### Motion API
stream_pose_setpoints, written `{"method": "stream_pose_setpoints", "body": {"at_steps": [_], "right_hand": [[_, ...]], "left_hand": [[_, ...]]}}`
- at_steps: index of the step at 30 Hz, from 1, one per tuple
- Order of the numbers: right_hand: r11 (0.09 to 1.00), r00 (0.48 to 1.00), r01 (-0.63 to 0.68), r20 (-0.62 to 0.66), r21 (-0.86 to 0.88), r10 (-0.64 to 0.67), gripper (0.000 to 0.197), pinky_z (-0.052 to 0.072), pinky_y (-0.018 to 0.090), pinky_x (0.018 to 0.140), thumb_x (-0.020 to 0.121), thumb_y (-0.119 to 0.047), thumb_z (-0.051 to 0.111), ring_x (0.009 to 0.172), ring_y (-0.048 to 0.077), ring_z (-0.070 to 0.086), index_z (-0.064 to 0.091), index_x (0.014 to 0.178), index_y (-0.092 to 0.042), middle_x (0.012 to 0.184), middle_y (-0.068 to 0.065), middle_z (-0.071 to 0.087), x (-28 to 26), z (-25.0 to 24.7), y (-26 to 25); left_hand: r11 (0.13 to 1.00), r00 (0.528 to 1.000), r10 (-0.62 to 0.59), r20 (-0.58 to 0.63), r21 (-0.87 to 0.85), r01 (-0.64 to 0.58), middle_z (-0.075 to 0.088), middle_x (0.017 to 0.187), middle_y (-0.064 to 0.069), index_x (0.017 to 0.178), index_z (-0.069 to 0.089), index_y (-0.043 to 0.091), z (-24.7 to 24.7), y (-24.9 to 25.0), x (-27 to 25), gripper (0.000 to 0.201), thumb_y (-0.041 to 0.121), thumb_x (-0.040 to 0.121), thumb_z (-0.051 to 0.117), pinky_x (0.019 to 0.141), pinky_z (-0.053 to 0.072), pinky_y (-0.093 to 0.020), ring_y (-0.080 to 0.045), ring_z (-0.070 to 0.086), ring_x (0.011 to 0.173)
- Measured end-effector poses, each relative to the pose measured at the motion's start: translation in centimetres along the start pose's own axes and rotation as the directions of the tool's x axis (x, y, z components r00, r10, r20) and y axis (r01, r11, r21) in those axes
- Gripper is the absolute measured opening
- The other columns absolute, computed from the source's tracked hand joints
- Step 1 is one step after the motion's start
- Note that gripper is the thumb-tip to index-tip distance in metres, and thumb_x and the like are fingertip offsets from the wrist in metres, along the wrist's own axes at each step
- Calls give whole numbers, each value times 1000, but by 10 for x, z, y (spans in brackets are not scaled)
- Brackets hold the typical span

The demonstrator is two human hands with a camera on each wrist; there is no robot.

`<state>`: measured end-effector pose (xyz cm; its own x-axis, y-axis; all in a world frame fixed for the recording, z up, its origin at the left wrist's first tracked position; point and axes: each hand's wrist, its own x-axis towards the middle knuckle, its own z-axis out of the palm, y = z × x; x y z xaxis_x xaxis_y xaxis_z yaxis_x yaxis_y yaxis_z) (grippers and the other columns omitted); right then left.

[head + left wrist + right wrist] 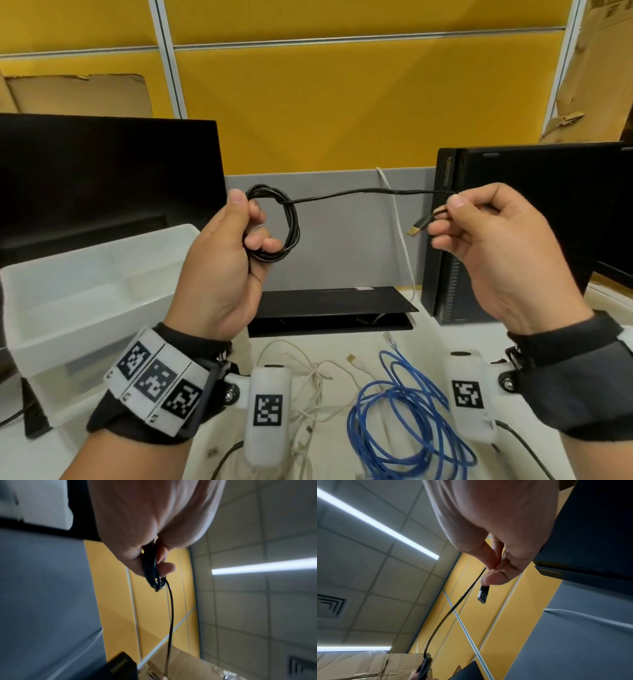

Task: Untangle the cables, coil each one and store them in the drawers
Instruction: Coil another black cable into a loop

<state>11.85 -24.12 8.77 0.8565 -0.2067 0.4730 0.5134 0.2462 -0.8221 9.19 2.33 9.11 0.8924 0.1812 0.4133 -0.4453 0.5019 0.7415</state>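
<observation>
My left hand (239,226) grips a small coil of black cable (289,224), raised in front of the grey partition; the left wrist view shows the coil (153,574) pinched between thumb and fingers. A free length of the black cable (359,193) runs right to my right hand (455,214), which pinches it near the end. The USB plug (419,228) sticks out below the fingers, and appears as the plug (483,595) in the right wrist view. On the desk below lie a tangled blue cable (407,414) and a white cable (308,377).
An open white plastic drawer (41,274) sits at the left, in front of a black monitor (102,171). A black computer case (445,257) stands at the right. A flat black device (329,301) lies at the desk's back centre. Yellow partition panels stand behind.
</observation>
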Motion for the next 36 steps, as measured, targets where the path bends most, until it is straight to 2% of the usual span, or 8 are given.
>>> {"method": "stream_pose_setpoints", "body": {"at_steps": [4, 10, 15, 20, 25, 28, 31, 36], "right_hand": [[973, 982, -148, 147, 176, 123, 12, 63, 26, 78, 101, 1, 59, 89, 25, 79, 62, 113, 2, 94, 17, 76, -15, 20, 0], [881, 923, -321, 324, 348, 209, 7, 64, 28, 79, 95, 4, 63, 85, 22, 78, 62, 100, -1, 88, 15, 76, -41, 53, 3], [935, 884, -345, 362, 84, 294, 4, 57, 27, 68, 94, -12, 74, 81, 12, 68, 70, 95, -11, 91, 3, 72, -52, 62, 14], [956, 913, -216, 305, -200, 270, 19, 53, 29, 73, 89, -27, 81, 85, 10, 65, 77, 97, -11, 86, -2, 73, -52, 60, 21], [881, 779, 11, 557, -474, 290, 30, 58, 33, 95, 103, -22, 65, 111, 11, 67, 70, 129, -38, 122, -13, 73, -51, 52, 12], [874, 863, 186, 501, -448, 73, 49, 57, 31, 92, 103, -16, 60, 112, 2, 62, 52, 141, -45, 128, -19, 60, -48, 47, -1], [813, 882, 388, 432, -435, -190, 34, 49, 21, 79, 95, -34, 68, 106, 8, 60, 60, 127, -42, 116, -16, 60, -55, 49, -12], [836, 825, 362, 560, -412, -81, 26, 43, 13, 67, 81, -35, 88, 78, 10, 61, 73, 101, -28, 88, -6, 69, -64, 58, -6]], "left_hand": [[938, 976, -163, 141, -286, 198, 47, 92, -1, 91, 55, 13, 9, -4, -6, 28, 37, 105, 48, 62, 49, -11, -5, 37, 56], [883, 949, -247, 195, -358, 304, 51, 87, -3, 89, 55, 14, 29, -15, -20, 32, 38, 106, 44, 68, 51, -8, -3, 43, 54], [872, 952, -236, 197, -389, 297, 59, 87, -2, 94, 54, 12, 30, -23, -20, 30, 39, 105, 47, 61, 54, -13, -4, 52, 60], [999, 996, -42, 82, -12, 44, 59, 73, 3, 93, 54, 16, 34, -29, -26, 34, 43, 107, 39, 65, 53, -18, -6, 53, 62], [893, 984, 174, 40, 416, -175, 47, 59, 7, 94, 58, 17, 28, -28, -24, 39, 45, 109, 37, 67, 42, -22, -7, 45, 59], [808, 964, 265, 21, 540, -234, 54, 59, 6, 91, 59, 16, 19, -26, -18, 38, 42, 110, 40, 66, 47, -17, -9, 52, 62], [719, 950, 303, 74, 637, -279, 55, 57, 3, 89, 62, 13, 18, -26, -20, 38, 40, 109, 45, 64, 49, -24, -14, 55, 60], [671, 966, 165, 198, 696, -257, 52, 64, -18, 79, 62, 7, 22, -29, -30, 48, 43, 107, 48, 57, 44, -45, -25, 47, 60]]}}
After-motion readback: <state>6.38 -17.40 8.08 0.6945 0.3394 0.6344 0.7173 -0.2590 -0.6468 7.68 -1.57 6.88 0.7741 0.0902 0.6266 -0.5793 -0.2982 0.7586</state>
